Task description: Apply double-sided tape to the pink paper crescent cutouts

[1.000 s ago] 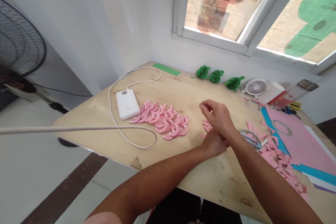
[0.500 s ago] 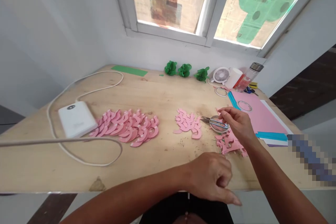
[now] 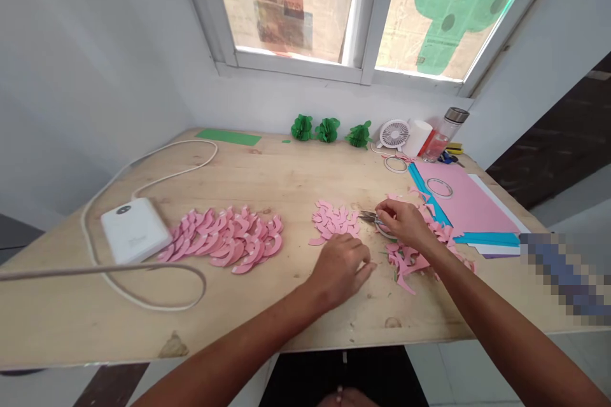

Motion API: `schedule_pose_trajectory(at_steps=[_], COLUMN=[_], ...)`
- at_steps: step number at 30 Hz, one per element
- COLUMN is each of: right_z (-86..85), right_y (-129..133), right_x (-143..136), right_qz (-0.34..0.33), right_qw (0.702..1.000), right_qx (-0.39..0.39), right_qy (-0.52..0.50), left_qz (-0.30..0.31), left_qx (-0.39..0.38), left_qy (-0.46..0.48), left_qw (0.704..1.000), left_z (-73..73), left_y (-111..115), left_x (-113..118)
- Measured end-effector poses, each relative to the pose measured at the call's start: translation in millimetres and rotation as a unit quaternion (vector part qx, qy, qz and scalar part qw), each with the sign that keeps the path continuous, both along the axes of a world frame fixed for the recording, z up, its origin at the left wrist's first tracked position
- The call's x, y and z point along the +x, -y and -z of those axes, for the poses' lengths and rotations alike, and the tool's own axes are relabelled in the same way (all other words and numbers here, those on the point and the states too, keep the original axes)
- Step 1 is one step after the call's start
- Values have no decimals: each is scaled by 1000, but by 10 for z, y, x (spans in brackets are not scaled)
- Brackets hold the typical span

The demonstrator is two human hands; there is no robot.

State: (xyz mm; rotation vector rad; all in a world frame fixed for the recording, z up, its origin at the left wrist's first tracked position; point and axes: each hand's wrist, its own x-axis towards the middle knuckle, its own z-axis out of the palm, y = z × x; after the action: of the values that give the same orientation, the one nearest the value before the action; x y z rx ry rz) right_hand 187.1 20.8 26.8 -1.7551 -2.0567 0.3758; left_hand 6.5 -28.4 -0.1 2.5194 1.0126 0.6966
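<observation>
My left hand (image 3: 341,269) is palm down at the near edge of a small pile of pink curved paper pieces (image 3: 331,216). Its thumb sits apart from the bent fingers, and the fingertips are partly hidden. My right hand (image 3: 401,222) has its fingers closed over the handles of the scissors (image 3: 367,216), whose blades point left toward that pile. Under this hand, a tape roll (image 3: 383,232) is mostly covered. Pink paper scraps (image 3: 413,264) lie beneath and around my right forearm.
At left, overlapping pink paper arcs (image 3: 238,238) lie beside a white power bank (image 3: 135,230) with its cable (image 3: 138,302). Green paper flowers (image 3: 328,130) line the back, with a fan (image 3: 394,134) and bottle (image 3: 443,135). Pink sheets (image 3: 472,200) and another tape roll (image 3: 439,187) are at right.
My left hand has moved forward and left from the table's near edge to the small pink pile. My right hand has come down and left onto the scissors. The view has shifted slightly.
</observation>
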Motion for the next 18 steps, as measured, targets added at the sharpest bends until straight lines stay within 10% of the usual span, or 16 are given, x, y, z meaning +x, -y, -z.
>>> schedule_pose_trajectory(at_steps=[6,18], right_z=[65,185], right_y=[-13,-79], right_x=[-26,-343], right_qz=[6,22], right_qw=[997,985], right_qx=[7,85], right_qy=[80,-146], left_qz=[-87,-65], left_qx=[85,83], left_qy=[-137,-171], left_qw=[983,980], left_z=[124,138], left_y=[-112,-238], left_x=[-45,27])
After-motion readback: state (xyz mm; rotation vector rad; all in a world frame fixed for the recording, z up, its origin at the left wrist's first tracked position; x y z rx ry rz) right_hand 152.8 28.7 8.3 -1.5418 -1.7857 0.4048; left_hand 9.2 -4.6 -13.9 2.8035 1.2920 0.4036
